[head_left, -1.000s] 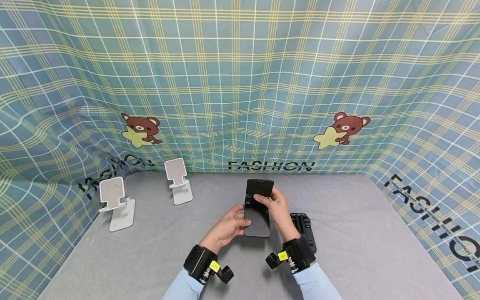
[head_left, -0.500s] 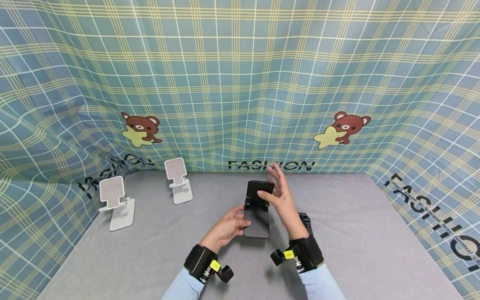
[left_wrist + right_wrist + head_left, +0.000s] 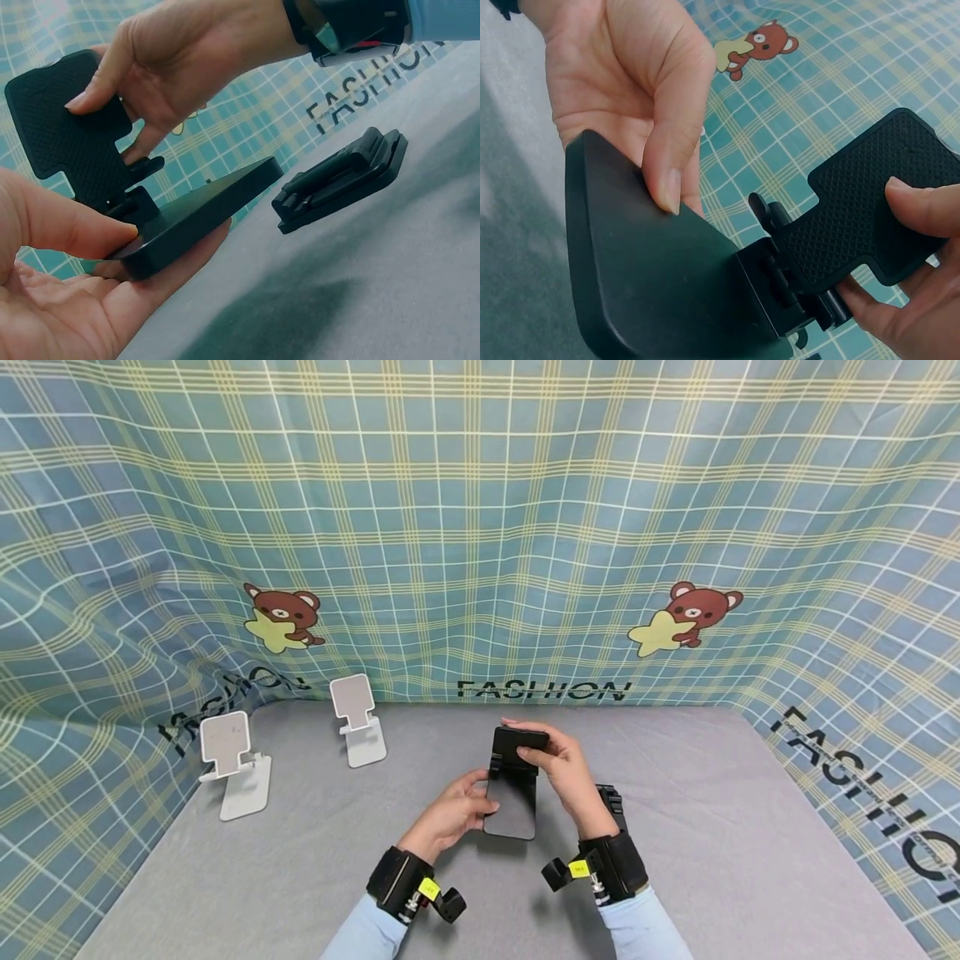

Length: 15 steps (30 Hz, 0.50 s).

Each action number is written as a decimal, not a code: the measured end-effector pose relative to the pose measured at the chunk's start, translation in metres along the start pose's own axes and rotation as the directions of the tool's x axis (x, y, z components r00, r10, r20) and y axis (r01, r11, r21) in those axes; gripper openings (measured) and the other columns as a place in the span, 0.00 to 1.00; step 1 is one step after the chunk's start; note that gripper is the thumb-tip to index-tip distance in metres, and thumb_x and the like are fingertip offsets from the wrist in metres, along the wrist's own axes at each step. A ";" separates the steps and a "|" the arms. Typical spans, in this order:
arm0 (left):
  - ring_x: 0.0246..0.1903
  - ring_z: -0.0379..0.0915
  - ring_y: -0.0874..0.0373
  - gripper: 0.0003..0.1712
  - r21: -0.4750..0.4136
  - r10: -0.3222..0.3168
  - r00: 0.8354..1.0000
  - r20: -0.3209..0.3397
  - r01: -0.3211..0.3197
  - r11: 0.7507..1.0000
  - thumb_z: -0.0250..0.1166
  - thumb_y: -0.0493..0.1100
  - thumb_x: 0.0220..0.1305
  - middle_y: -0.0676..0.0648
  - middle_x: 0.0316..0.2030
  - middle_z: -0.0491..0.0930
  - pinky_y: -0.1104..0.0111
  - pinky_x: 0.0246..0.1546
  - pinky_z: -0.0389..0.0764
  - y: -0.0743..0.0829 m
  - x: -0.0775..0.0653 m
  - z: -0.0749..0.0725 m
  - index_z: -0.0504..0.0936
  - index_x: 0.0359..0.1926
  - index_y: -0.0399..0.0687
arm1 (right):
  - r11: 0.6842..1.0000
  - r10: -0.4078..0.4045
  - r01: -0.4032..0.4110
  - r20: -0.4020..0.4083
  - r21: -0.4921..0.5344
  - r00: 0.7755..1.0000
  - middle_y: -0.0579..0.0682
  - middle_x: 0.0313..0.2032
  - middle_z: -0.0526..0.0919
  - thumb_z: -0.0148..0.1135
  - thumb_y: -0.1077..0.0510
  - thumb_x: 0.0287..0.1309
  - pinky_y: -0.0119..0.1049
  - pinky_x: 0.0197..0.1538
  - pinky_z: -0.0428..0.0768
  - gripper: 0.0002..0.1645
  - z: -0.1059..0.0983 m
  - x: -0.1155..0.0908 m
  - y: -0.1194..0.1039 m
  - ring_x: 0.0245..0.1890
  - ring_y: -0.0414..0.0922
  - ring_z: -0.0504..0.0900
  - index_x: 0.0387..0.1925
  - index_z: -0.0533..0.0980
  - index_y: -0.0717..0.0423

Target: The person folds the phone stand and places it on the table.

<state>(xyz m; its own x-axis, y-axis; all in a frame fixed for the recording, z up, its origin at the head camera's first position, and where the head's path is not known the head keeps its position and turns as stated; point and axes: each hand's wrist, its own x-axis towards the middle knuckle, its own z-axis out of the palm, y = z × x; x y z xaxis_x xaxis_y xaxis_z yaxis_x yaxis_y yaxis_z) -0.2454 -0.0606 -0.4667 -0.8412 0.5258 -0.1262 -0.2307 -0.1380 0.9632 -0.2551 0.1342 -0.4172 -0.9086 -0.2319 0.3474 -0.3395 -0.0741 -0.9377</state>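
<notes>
A black folding phone stand (image 3: 512, 806) is held up over the table between both hands, its textured back plate (image 3: 885, 195) tilted up from the flat base (image 3: 660, 270). My left hand (image 3: 452, 814) grips the left edge of the base, thumb on top and fingers beneath. With the right hand (image 3: 562, 768) I pinch the back plate, the thumb on its textured face and the fingers behind. Beyond the right forearm lies a second black phone stand (image 3: 341, 180), folded flat on the table; the head view shows only part of it.
Two white phone stands, one at the far left (image 3: 246, 785) and one nearer the middle (image 3: 365, 743), stand unfolded on the grey table (image 3: 315, 860). A plaid curtain (image 3: 480, 527) with bear prints encloses the back and sides.
My right hand let its fingers spread off the back plate, then closed them round it again. The plate now stands at a slightly different tilt. My left hand kept its grip.
</notes>
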 end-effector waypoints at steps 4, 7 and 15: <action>0.32 0.80 0.61 0.31 0.002 0.006 1.000 0.000 -0.006 1.000 0.53 0.26 0.60 0.45 0.41 0.82 0.68 0.32 0.81 0.002 -0.001 0.000 0.57 0.65 0.30 | 1.000 0.017 -0.017 -0.001 0.008 1.000 0.50 0.59 0.77 0.60 0.65 0.59 0.32 0.57 0.74 0.23 -0.002 0.000 0.001 0.60 0.41 0.74 0.57 0.75 0.59; 0.35 0.81 0.59 0.31 -0.003 0.013 1.000 0.002 -0.013 1.000 0.53 0.26 0.61 0.38 0.45 0.81 0.68 0.34 0.82 0.003 -0.002 0.000 0.57 0.65 0.29 | 1.000 0.006 -0.006 0.018 0.012 1.000 0.50 0.59 0.77 0.60 0.66 0.59 0.32 0.57 0.75 0.23 -0.004 0.001 0.001 0.60 0.41 0.74 0.57 0.74 0.60; 0.34 0.81 0.59 0.32 -0.031 0.017 1.000 -0.017 -0.018 0.999 0.53 0.25 0.59 0.37 0.46 0.80 0.67 0.33 0.82 0.007 -0.003 0.004 0.55 0.65 0.28 | 1.000 -0.012 0.012 0.110 0.003 0.994 0.49 0.60 0.75 0.59 0.68 0.59 0.34 0.58 0.75 0.23 -0.011 0.001 -0.005 0.62 0.43 0.73 0.57 0.75 0.58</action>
<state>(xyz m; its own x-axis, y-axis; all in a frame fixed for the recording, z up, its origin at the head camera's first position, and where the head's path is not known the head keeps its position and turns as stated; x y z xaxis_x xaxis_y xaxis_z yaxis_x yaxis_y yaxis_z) -0.2426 -0.0600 -0.4584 -0.8535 0.5086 -0.1137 -0.2307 -0.1731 0.9575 -0.2570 0.1446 -0.4123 -0.8722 -0.3358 0.3555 -0.3496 -0.0803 -0.9335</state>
